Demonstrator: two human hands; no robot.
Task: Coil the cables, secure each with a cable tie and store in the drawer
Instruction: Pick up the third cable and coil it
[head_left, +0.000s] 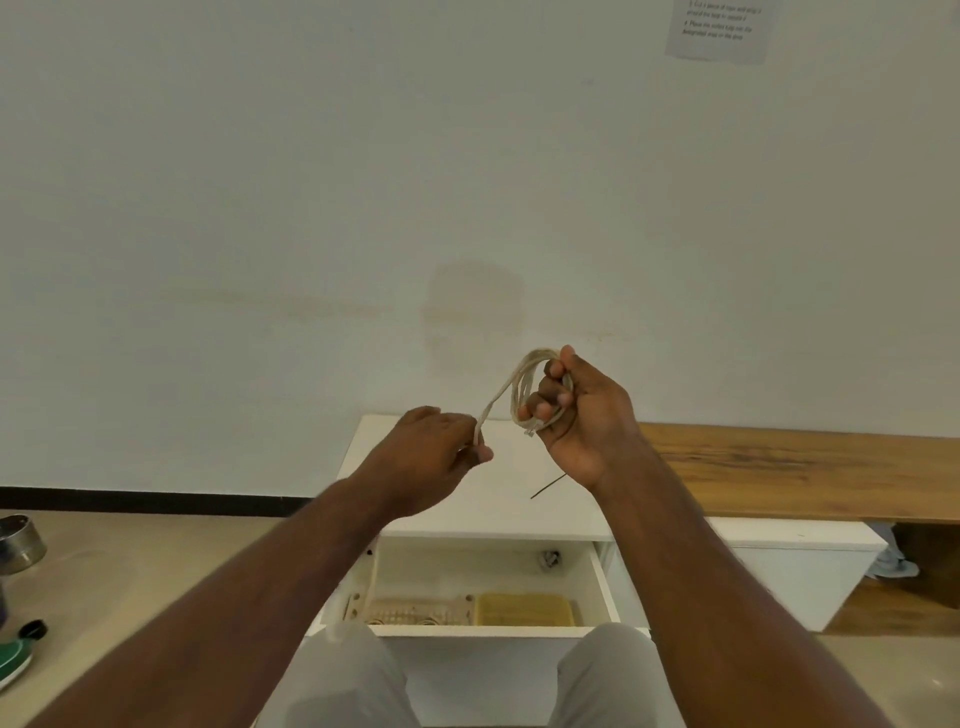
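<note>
The pale cable (524, 387) looks light and limp — its loops sag in the right hand (576, 410), whose curled fingers grip the coil above the white cabinet (498, 514). The left hand (441, 447) pinches the free tail. Best held where the loops bunch, or they may spring apart — a thin cable tie (546, 487) lies below, the drawer (488, 592) open

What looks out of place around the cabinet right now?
Nothing serious. The cable tie lies loose on the cabinet top, still unused, while both hands work the cable. The drawer stands open, as expected.
</note>
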